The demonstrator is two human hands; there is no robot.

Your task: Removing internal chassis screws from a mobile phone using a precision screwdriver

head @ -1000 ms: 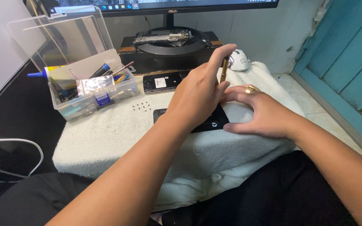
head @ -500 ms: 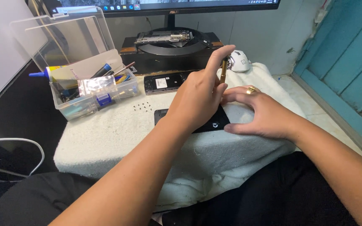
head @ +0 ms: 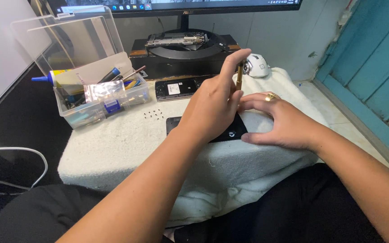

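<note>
My left hand (head: 214,108) pinches a thin brass screwdriver (head: 239,75) straight up over the black phone (head: 230,131), so its tip can press down. My right hand (head: 282,121) lies flat at 3 o'clock, gripping nothing, keeping the phone from sliding on the white towel (head: 113,144). Tiny screws (head: 154,114) wait at 10 o'clock.

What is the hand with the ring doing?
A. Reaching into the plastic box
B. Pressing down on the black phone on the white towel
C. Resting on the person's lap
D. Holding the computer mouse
B: the right hand lies flat on the black phone on the towel, beside the left hand holding a thin tool upright.
</note>
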